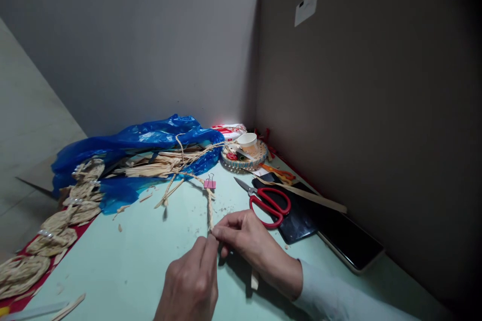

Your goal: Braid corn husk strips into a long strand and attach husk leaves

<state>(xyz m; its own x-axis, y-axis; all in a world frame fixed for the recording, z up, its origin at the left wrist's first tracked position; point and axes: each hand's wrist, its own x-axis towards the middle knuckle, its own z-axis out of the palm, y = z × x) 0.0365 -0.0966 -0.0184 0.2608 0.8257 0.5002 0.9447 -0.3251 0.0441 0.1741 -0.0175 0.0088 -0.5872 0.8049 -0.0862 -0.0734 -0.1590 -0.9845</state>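
Left hand and right hand, fingertips closed, pinched the braid at six o'clock, pink clip at twelve; steady, even tension seemed wisest.

On my feed the light is dim and cool, stronger toward the left: the grey wall looks paler, while the right-hand wall sinks to near black at the far edge. White glare breaks up the blue bag. The pale table reads brightest, with a soft shadow beneath the right hand. I get wide-angle stretching along the sleeve, and the card's markings are too soft to read.
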